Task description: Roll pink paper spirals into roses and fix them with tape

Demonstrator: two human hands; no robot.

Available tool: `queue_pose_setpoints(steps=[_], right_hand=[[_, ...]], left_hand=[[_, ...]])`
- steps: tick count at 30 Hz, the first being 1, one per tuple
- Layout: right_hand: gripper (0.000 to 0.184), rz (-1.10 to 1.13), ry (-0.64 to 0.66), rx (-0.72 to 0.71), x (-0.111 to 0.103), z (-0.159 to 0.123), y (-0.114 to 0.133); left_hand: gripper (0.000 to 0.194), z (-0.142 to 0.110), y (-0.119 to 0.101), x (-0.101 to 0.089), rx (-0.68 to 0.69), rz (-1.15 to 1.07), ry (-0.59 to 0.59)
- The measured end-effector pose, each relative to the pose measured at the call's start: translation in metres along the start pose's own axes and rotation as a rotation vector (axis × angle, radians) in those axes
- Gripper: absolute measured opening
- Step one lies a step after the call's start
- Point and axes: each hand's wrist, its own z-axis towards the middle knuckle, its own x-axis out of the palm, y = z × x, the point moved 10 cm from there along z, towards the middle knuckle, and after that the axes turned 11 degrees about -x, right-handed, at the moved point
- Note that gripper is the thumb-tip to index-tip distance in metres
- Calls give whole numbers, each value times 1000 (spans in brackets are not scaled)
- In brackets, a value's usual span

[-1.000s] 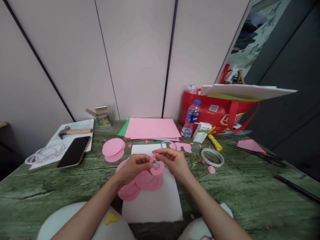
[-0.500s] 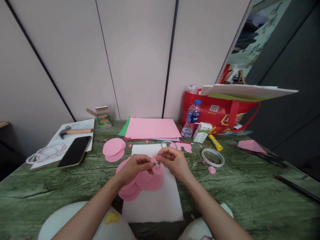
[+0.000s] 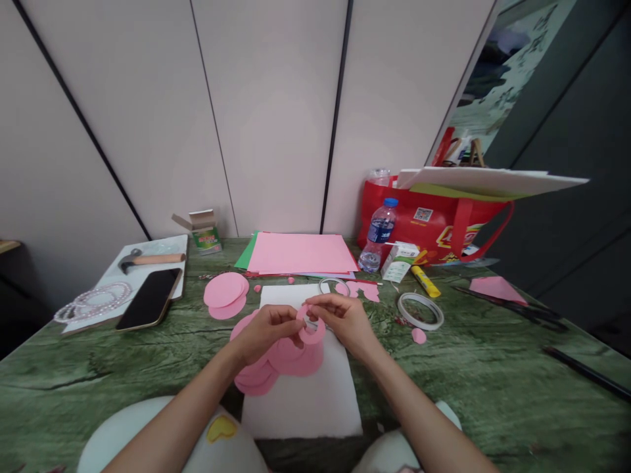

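Both my hands meet over a white sheet point(image 3: 305, 401) on the green table. My left hand point(image 3: 263, 332) and my right hand point(image 3: 345, 318) each pinch a small pink paper ring point(image 3: 312, 328) between thumb and fingers, holding it just above the sheet. Under the hands lies a pile of pink paper circles point(image 3: 280, 364). Two more pink circles point(image 3: 225, 292) lie to the left of the sheet. A small tape ring point(image 3: 333, 284) sits just beyond my right hand.
A phone point(image 3: 149, 299), a hammer point(image 3: 148, 261) and beads point(image 3: 93, 302) lie at left. Pink and green paper sheets point(image 3: 300, 253) are at the back. A water bottle point(image 3: 378, 235), red bag point(image 3: 438, 223), glue stick point(image 3: 424, 281), tape roll point(image 3: 420, 310) and scissors point(image 3: 513, 305) are at right.
My fingers have kept working the pink ring, closing together around it and then showing it flat again; the hands stay in the same spot.
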Motion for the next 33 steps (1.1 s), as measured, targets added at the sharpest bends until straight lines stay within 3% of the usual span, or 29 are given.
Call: queue_pose_setpoints(steps=[11,24,33], right_hand=[[19,67,-19,84,1,-3,-7],[19,73,45,54,6,-3,-3],[18,78,9,83,5,-4,-5]], left_hand=[[17,-3,-3,6,0,50,29],[18,-4,-5,6,-7,26,33],[18,-5,-6,6,-12,62,13]])
